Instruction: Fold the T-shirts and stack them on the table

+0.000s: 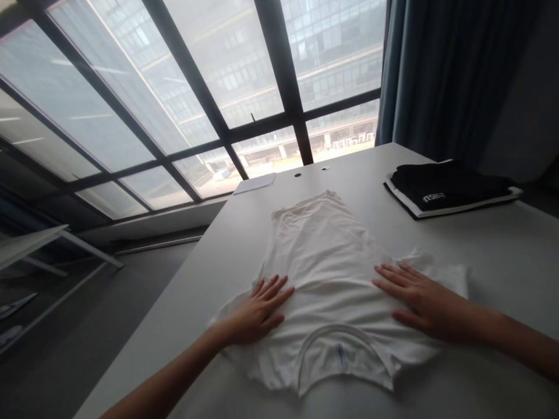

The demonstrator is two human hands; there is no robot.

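A white T-shirt lies spread on the white table, its round neckline toward me and its hem toward the window. Soft wrinkles run across its front. My left hand rests flat on the shirt near the left sleeve, fingers stretched out. On the opposite side, my right hand lies palm down by the right sleeve, with its fingers spread. Neither hand grips the cloth. Part of each sleeve is hidden under my hands and forearms.
Folded black and white clothes are stacked at the table's right. Some paper lies at the far left corner of the table. Beyond stand tall windows and a dark blue curtain. Another table is at left.
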